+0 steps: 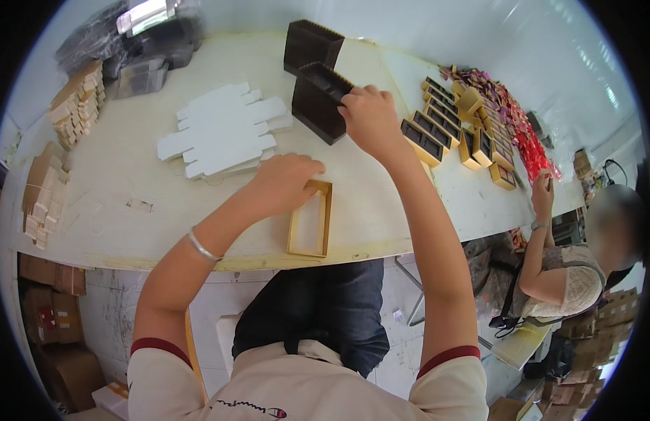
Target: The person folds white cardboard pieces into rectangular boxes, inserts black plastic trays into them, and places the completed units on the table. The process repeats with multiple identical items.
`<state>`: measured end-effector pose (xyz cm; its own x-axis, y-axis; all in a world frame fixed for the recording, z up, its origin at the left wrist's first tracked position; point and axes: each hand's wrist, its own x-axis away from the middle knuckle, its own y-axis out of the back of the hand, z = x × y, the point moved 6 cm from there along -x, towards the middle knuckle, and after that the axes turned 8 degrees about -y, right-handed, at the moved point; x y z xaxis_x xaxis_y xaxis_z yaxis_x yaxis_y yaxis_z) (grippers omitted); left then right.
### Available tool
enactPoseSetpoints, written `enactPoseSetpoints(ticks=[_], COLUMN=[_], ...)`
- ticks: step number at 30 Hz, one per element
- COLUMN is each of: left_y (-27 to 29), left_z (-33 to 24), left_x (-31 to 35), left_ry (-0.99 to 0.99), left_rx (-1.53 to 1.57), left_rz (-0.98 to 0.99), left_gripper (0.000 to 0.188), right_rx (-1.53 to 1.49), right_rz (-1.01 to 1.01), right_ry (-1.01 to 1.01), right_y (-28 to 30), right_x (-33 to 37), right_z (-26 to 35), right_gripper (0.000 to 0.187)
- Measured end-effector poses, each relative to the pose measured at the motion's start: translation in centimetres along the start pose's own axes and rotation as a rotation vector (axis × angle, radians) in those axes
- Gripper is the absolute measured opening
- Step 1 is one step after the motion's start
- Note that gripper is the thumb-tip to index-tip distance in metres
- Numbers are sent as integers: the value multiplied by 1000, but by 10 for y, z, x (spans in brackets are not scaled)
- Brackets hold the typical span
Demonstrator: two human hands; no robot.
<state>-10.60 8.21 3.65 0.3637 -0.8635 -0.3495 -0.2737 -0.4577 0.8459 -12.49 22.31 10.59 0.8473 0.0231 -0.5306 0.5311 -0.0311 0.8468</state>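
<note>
Our frame (325,221) lies on the desk (381,217), and everything else we place from it. Our left hand (283,184) is at its far left corner, fingers curled, and we cannot tell whether that grip is holding the rim or only resting beside it. Our right hand (367,116) is beyond the frame and to its right, its grip narrow on the right end of the near stack (318,105) of black trays; how many trays are between the fingers we cannot tell. The trays sit tightly together, so we judge a pull could drag extra ones along or tip the stack over. The frame looks thin-walled and is close to the desk's front edge, so a hard press could bow it and a forearm could knock it off. Counting, we have one frame, two black stacks, the far stack (311,48) being beyond the near one from the frame, one pile of white blanks (220,126) left of and beyond it, and two pale piles (76,105) farther left. Well right of it, the gold boxes (468,151) number over a dozen, overlapping too much for an exact count, and the red pieces (528,144) behind them are uncountable.
</note>
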Motion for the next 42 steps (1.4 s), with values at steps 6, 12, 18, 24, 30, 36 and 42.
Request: enactPoseSetpoints(ticks=[6, 12, 18, 24, 30, 36, 42], left_y=[-4, 8, 67, 59, 48, 15, 2], left_z=[3, -16, -69, -119, -90, -74, -69], left_x=[13, 32, 67, 49, 54, 51, 52], left_ry=[293, 481, 296, -73, 383, 439, 458], left_rx=[-201, -186, 218, -38, 152, 62, 104], left_rz=[137, 30, -197, -212, -174, -82, 7], left_gripper=[12, 32, 93, 81, 57, 61, 70], right_rx=[-85, -420, -1364, -1622, -1510, -1120, -1196], right_rz=[35, -177, 564, 969, 565, 614, 668], right_ry=[-76, -2, -376, -297, -39, -70, -96], right_y=[6, 43, 85, 36, 69, 27, -5], right_x=[-20, -23, 94, 137, 125, 120, 114], right_z=[-19, -35, -29, -7, -6, -19, -30], right_gripper=[14, 25, 47, 49, 52, 54, 51])
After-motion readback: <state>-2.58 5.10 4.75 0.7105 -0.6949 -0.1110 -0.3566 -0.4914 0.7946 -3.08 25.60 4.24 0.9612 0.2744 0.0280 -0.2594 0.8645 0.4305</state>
